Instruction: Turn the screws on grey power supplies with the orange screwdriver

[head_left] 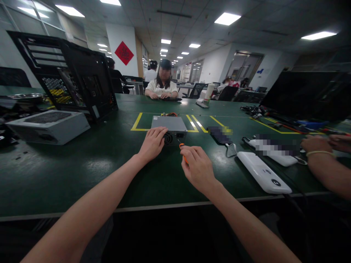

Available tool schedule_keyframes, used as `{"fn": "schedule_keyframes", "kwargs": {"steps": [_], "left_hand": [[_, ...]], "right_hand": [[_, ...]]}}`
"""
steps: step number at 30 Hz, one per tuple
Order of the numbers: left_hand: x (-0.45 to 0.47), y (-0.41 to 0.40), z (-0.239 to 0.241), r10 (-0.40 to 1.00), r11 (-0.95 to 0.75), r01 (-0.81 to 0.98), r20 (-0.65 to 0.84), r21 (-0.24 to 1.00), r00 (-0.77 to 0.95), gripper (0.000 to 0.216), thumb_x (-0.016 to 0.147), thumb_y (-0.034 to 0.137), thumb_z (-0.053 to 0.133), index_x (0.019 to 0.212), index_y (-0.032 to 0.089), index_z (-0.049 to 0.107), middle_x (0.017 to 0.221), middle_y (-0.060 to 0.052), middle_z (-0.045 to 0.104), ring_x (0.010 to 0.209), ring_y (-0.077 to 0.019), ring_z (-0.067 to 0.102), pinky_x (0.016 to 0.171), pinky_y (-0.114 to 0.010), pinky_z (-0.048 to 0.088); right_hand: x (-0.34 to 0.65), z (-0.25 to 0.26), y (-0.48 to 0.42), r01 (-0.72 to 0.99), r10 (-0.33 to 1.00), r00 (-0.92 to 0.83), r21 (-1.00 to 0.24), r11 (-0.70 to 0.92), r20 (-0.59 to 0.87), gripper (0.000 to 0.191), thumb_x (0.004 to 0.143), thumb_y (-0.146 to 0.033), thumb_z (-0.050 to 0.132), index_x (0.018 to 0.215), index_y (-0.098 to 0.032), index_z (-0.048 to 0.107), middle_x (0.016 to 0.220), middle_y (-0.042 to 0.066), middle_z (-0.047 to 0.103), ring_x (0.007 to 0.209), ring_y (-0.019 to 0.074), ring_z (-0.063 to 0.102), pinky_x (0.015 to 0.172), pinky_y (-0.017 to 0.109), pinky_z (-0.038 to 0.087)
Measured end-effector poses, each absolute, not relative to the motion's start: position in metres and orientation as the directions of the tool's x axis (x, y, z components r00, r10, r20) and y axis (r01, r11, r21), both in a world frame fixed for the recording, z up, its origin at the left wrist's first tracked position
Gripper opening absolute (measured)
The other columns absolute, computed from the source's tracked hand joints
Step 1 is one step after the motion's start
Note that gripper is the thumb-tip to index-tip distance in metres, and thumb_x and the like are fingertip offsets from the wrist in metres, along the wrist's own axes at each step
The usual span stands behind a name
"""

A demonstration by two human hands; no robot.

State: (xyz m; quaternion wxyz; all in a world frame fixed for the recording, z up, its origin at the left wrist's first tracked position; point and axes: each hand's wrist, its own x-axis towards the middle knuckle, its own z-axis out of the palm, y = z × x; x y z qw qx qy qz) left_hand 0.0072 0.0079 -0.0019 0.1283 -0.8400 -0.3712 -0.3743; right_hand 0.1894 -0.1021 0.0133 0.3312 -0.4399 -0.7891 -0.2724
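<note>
The grey rectangular metal power supply box [169,123] lay flat on the dark green, glossy counter [109,190], its fan grille and black power socket [179,135] facing me. It served as the reference for all positions below.

My left grip [153,144] rested on the left front top edge of the box, fingers extended and close together; I could not tell whether the thumb pressed against the front face. My right grip [197,166] was in front of the box, slightly to its right, and pinched the orange-and-black-handled screwdriver [182,145]. The thin shaft pointed at the front face, below the socket; contact at the tip could not be determined.

A bundle of coloured cables [171,114] was at the rear of the box. Yellow tape lines [136,122] marked the counter on both sides of it. Well to the left of the box were a second light-grey metal box with a dark grille [49,126] and, behind that one, an upright black computer case [79,84]. To the right of the box lay a dark flat phone [219,135] and, farther right and nearer me, a white oblong plastic device [263,171].
</note>
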Motion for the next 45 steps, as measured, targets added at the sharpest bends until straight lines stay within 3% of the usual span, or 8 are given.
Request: {"fn": "schedule_keyframes", "kwargs": {"steps": [4, 9, 14, 21, 27, 32, 38, 45], "left_hand": [[0.009, 0.006, -0.001, 0.518, -0.680, 0.733, 0.715, 0.013, 0.469, 0.039, 0.089, 0.017, 0.039, 0.127, 0.019, 0.048, 0.127, -0.010, 0.050, 0.120, -0.0225, 0.041, 0.103, -0.041, 0.033], [0.010, 0.005, -0.002, 0.512, -0.662, 0.749, 0.710, -0.034, 0.484, 0.035, 0.089, 0.018, 0.039, 0.121, 0.021, 0.054, 0.128, -0.011, 0.047, 0.121, -0.0241, 0.039, 0.102, -0.042, 0.033], [0.011, 0.006, -0.003, 0.509, -0.660, 0.750, 0.708, -0.044, 0.489, 0.035, 0.088, 0.018, 0.041, 0.118, 0.024, 0.056, 0.128, -0.011, 0.046, 0.120, -0.0257, 0.038, 0.101, -0.046, 0.034], [0.012, 0.005, -0.004, 0.508, -0.663, 0.748, 0.714, -0.033, 0.482, 0.034, 0.087, 0.018, 0.043, 0.116, 0.025, 0.059, 0.129, -0.012, 0.044, 0.122, -0.0275, 0.036, 0.100, -0.048, 0.033], [0.012, 0.006, -0.004, 0.507, -0.655, 0.754, 0.706, -0.057, 0.494, 0.034, 0.087, 0.019, 0.044, 0.116, 0.027, 0.059, 0.129, -0.012, 0.042, 0.122, -0.0284, 0.035, 0.100, -0.050, 0.033], [0.012, 0.005, -0.004, 0.502, -0.662, 0.748, 0.713, -0.047, 0.489, 0.034, 0.086, 0.017, 0.045, 0.115, 0.025, 0.061, 0.129, -0.013, 0.043, 0.122, -0.0284, 0.035, 0.101, -0.048, 0.033], [0.013, 0.005, -0.005, 0.507, -0.665, 0.746, 0.713, -0.034, 0.485, 0.035, 0.085, 0.017, 0.045, 0.115, 0.027, 0.060, 0.129, -0.011, 0.043, 0.121, -0.0288, 0.035, 0.099, -0.052, 0.034], [0.013, 0.004, -0.004, 0.500, -0.661, 0.748, 0.709, -0.058, 0.497, 0.034, 0.086, 0.018, 0.045, 0.115, 0.025, 0.060, 0.129, -0.013, 0.042, 0.121, -0.0287, 0.035, 0.100, -0.050, 0.034]], "right_hand": [[0.187, 0.015, -0.102, 0.924, 0.544, -0.230, 0.007, 0.382, 0.807, 0.019, 0.090, -0.029, 0.044, 0.105, -0.018, 0.047, 0.098, 0.010, 0.059, 0.074, 0.0170, 0.059, 0.049, 0.025, 0.045], [0.187, 0.014, -0.101, 0.887, 0.514, -0.268, 0.001, 0.461, 0.815, 0.020, 0.085, -0.015, 0.043, 0.105, -0.017, 0.043, 0.098, 0.009, 0.059, 0.084, 0.0197, 0.060, 0.066, 0.030, 0.052], [0.189, 0.016, -0.103, 0.933, 0.593, -0.153, -0.082, 0.351, 0.791, 0.013, 0.089, -0.027, 0.040, 0.098, -0.018, 0.045, 0.093, 0.009, 0.056, 0.069, 0.0171, 0.058, 0.044, 0.024, 0.041], [0.185, 0.012, -0.102, 0.899, 0.519, -0.235, -0.019, 0.437, 0.822, 0.015, 0.082, -0.013, 0.046, 0.097, -0.018, 0.046, 0.094, 0.009, 0.060, 0.083, 0.0216, 0.056, 0.072, 0.035, 0.049], [0.183, 0.008, -0.100, 0.891, 0.522, -0.138, -0.124, 0.436, 0.842, 0.017, 0.088, -0.021, 0.041, 0.105, -0.018, 0.044, 0.101, 0.011, 0.055, 0.079, 0.0180, 0.058, 0.052, 0.025, 0.047], [0.185, 0.004, -0.101, 0.872, 0.479, -0.195, -0.073, 0.484, 0.856, 0.014, 0.082, -0.015, 0.047, 0.096, -0.019, 0.045, 0.100, 0.011, 0.055, 0.091, 0.0220, 0.057, 0.076, 0.036, 0.052], [0.184, 0.005, -0.102, 0.865, 0.535, -0.134, -0.165, 0.474, 0.834, 0.012, 0.088, -0.020, 0.040, 0.099, -0.018, 0.045, 0.097, 0.010, 0.055, 0.081, 0.0185, 0.059, 0.059, 0.028, 0.050], [0.185, 0.005, -0.103, 0.857, 0.524, -0.180, -0.128, 0.499, 0.833, 0.006, 0.084, -0.018, 0.048, 0.089, -0.020, 0.048, 0.097, 0.009, 0.058, 0.089, 0.0201, 0.058, 0.074, 0.033, 0.050]]}}
